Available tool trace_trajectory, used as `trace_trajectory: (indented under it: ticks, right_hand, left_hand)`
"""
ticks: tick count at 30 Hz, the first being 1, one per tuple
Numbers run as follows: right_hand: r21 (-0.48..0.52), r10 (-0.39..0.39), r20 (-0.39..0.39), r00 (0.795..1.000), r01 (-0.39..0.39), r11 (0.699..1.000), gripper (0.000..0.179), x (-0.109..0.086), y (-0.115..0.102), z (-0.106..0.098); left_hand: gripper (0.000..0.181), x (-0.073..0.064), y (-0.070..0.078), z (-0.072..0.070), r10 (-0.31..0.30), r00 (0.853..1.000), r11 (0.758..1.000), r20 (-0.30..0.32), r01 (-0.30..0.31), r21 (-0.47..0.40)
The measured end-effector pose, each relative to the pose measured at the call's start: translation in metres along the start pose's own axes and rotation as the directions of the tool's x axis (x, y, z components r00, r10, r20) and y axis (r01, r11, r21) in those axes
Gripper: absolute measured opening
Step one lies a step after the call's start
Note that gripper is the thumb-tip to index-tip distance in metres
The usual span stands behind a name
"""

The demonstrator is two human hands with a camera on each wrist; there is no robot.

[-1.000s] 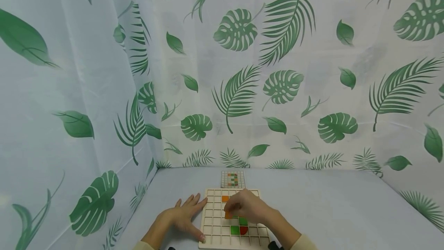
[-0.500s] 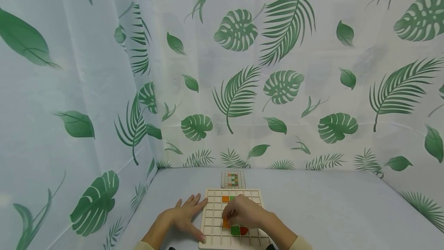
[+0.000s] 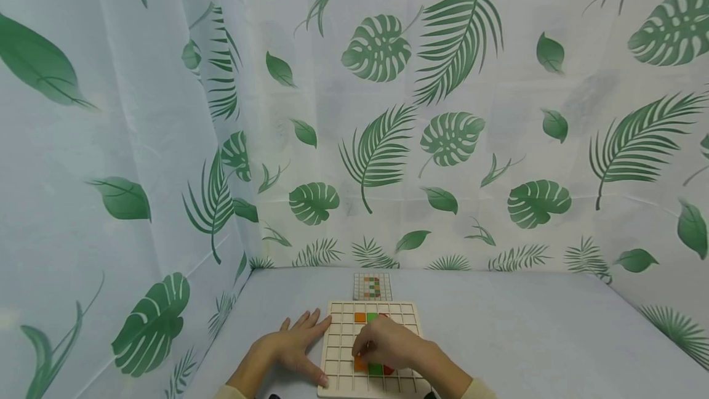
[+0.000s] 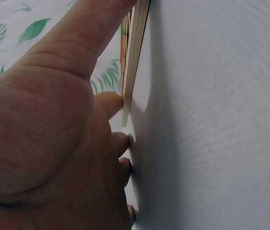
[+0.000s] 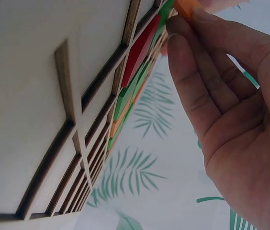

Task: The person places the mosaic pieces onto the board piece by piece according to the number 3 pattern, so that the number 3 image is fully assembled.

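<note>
My right hand (image 3: 390, 343) pinches an orange square tile (image 3: 360, 364) between thumb and fingers, right at the wooden grid board (image 3: 339, 382), just left of a green tile (image 3: 375, 369). In the right wrist view the fingertips hold this orange tile (image 5: 186, 6) beside the green and red tiles (image 5: 140, 50) set in the grid. Partly covered by the hand is a red tile (image 3: 389, 370). My left hand (image 3: 288, 348) lies with spread fingers at the board's left side, thumb and index finger touching its edge. In the left wrist view its thumb (image 4: 77, 43) reaches along the board's edge (image 4: 136, 43).
An orange tile (image 3: 360, 317) and a green tile (image 3: 372, 317) sit near the board's far edge, with a red one beside them. Behind the board lies a small card (image 3: 360, 289) with a coloured grid pattern. Leaf-printed curtains (image 3: 388, 159) close off the table's back and left.
My right hand has moved toward me and slightly left with the orange tile, down to the row of the near green tile. Far green and red tiles have come into view. The left hand stays put.
</note>
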State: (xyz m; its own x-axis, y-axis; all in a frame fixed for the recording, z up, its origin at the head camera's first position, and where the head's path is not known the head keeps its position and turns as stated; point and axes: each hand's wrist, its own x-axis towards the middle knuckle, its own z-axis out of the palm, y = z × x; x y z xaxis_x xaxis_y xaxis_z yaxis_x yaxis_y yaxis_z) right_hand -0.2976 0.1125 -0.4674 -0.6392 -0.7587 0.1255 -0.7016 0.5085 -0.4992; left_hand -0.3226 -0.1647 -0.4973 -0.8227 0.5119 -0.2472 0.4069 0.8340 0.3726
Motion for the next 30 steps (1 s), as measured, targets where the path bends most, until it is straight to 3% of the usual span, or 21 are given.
trace_trajectory:
  ticks: [20,30]
  right_hand:
    - [-0.074,-0.034,0.019,0.999,0.035,0.997,0.015,0.0008,-0.0031,0.0011]
    - [-0.115,0.009,0.065,0.998,-0.001,0.993,0.019,-0.0019,-0.0035,0.0041]
  left_hand:
    - [0.121,-0.0001,0.0013,-0.0017,-0.019,1.000,1.000,0.006,0.019,-0.002]
    - [0.122,0.0000,0.0011,-0.0012,-0.008,1.000,1.000,0.006,0.008,-0.009]
